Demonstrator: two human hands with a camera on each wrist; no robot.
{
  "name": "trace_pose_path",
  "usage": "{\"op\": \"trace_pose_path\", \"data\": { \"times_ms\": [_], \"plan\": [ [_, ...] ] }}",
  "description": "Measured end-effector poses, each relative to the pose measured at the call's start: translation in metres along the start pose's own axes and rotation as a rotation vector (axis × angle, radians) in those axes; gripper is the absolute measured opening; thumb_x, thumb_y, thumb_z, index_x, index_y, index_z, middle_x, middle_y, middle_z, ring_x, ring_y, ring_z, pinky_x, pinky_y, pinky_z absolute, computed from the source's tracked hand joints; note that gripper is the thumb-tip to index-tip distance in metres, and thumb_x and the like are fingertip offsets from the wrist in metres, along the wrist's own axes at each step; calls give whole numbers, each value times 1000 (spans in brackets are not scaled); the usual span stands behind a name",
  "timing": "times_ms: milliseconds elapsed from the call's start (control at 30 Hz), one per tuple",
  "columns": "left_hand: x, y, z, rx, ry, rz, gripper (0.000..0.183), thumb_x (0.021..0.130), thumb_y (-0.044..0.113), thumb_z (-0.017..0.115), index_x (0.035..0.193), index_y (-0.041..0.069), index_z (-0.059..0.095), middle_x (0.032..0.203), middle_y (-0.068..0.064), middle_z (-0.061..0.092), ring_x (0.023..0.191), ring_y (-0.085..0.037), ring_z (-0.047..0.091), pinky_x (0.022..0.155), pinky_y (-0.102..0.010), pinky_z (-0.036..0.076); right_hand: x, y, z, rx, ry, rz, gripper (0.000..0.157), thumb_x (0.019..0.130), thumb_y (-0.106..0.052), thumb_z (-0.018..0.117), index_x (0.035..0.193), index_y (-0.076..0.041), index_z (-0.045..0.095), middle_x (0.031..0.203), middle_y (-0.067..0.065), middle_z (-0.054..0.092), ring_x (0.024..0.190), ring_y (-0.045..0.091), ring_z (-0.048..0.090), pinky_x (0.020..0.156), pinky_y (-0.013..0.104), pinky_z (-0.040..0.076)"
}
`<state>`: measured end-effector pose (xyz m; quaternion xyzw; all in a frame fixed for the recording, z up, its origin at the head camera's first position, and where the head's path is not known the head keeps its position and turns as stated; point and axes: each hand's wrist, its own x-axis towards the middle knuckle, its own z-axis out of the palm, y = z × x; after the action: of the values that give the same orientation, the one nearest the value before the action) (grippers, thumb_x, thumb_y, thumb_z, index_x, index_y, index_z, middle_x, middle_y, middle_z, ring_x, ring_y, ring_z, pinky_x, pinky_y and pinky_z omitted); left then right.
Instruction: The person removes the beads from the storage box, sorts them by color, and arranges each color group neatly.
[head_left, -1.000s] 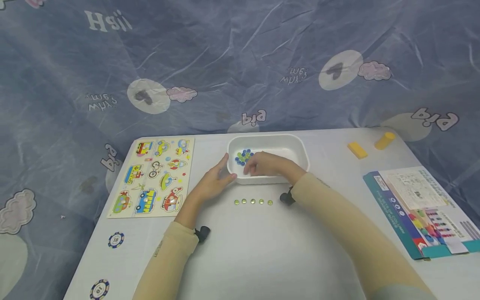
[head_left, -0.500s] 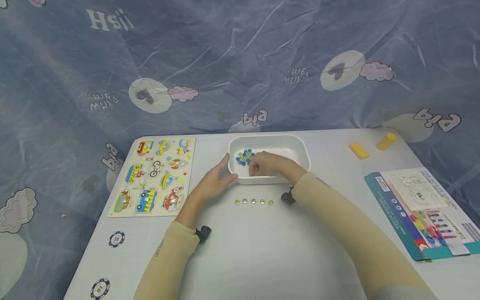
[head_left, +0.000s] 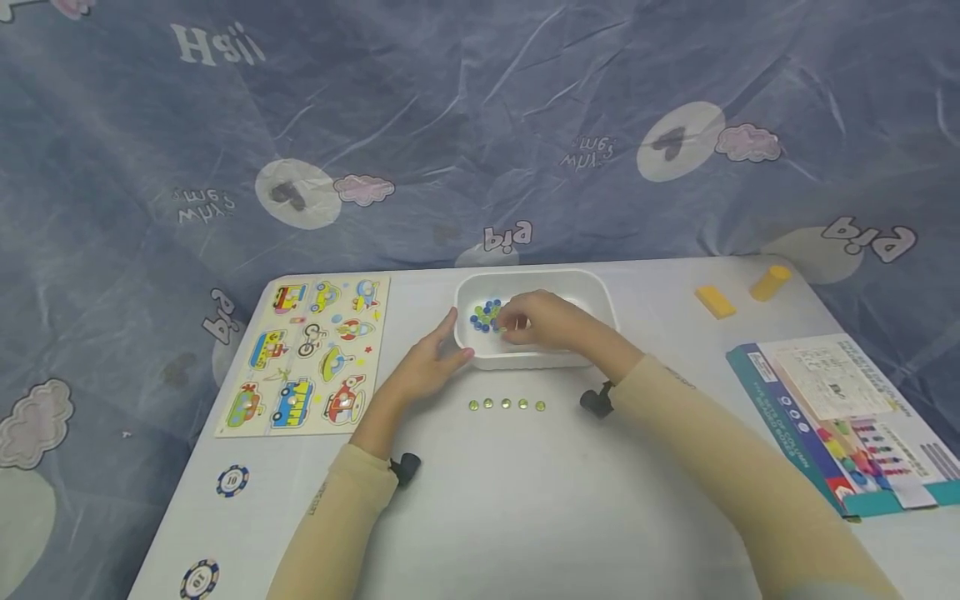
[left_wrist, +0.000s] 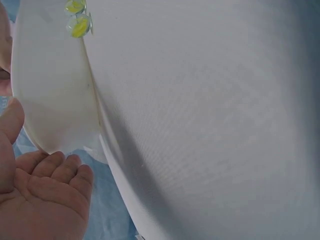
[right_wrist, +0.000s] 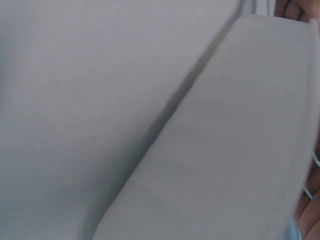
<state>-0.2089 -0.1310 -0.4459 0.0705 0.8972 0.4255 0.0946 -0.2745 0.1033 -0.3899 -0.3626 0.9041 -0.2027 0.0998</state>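
Observation:
A white tray (head_left: 536, 361) holds a cluster of blue and green glass beads (head_left: 485, 316) at its left end. My left hand (head_left: 426, 363) rests against the tray's left near corner, fingers extended along the end and thumb at the near rim. In the left wrist view the fingertips (left_wrist: 59, 159) meet the tray's end wall. My right hand (head_left: 543, 321) is over the tray beside the cluster, thumb and forefinger pinching a small green glass bead (head_left: 503, 330). In the right wrist view the tray's wall hides most of this hand.
In front of the tray, several green glass beads (head_left: 506, 404) lie in a row. A vehicle puzzle board (head_left: 303, 358) and two poker chips (head_left: 232, 481) are on the left. On the right are a yellow block (head_left: 715, 301), a yellow cylinder (head_left: 770, 282) and a flat box (head_left: 847, 425).
My right hand, down in the tray beside the cluster earlier, has risen slightly, and a green glass bead now shows at its fingertips. The left hand stays at the tray's corner.

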Motion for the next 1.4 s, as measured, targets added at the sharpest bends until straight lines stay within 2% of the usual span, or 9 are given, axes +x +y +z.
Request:
{"op": "trace_pose_path", "data": {
  "times_ms": [167,333,467,667,800,1000,1200,1400],
  "plan": [
    [0,1,1,3,2,-15,75,90,50,56,150,41,11,158,9,17,146,-19,19,120,-43,17,-29,-7,-11,-9,72,-26,13,86,-27,68,97,-21,72,88,-10,68,79,6,59,75,26,51],
    [-1,3,1,0,3,-16,75,91,49,56,150,39,11,158,10,16,147,-19,18,121,-43,16,-62,-10,-15,-4,96,-29,11,86,-26,69,96,-26,71,88,-14,67,78,4,58,72,27,53],
    [-2,5,0,-2,6,-20,75,91,47,56,151,36,12,158,10,16,147,-18,18,121,-42,16,-85,-11,-12,-4,101,-17,11,85,-24,70,96,-26,71,87,-17,65,77,5,57,70,26,52],
    [-4,5,0,-12,0,-18,75,92,46,56,151,35,12,158,10,14,147,-18,16,121,-42,15,-106,-7,-2,-3,99,12,12,85,-22,70,96,-22,73,80,-17,61,73,6,54,66,22,49],
    [-4,6,0,-10,-1,-14,75,92,47,56,151,35,12,158,10,14,147,-17,16,121,-41,15,-115,-2,8,-11,94,32,13,84,-23,70,97,-22,73,79,-18,60,71,4,52,66,20,49],
    [-4,8,-1,-10,-3,-13,75,92,47,55,151,35,12,158,11,14,147,-16,16,121,-41,15,-119,6,25,-51,94,12,10,84,-24,70,94,-22,73,73,-17,57,66,2,49,65,19,48],
    [-5,9,-2,-9,-8,-13,75,92,47,55,152,34,11,159,9,14,147,-18,16,121,-42,15,-118,9,39,-54,29,101,10,85,-30,69,93,-27,72,74,-19,58,66,-1,51,70,21,51],
    [-4,7,-1,-17,-10,-17,75,92,47,56,151,37,11,158,11,14,147,-16,15,121,-42,15,-116,9,46,-75,-16,162,10,84,-32,70,93,-28,71,70,-19,56,64,1,51,66,22,47]
  ]
}}
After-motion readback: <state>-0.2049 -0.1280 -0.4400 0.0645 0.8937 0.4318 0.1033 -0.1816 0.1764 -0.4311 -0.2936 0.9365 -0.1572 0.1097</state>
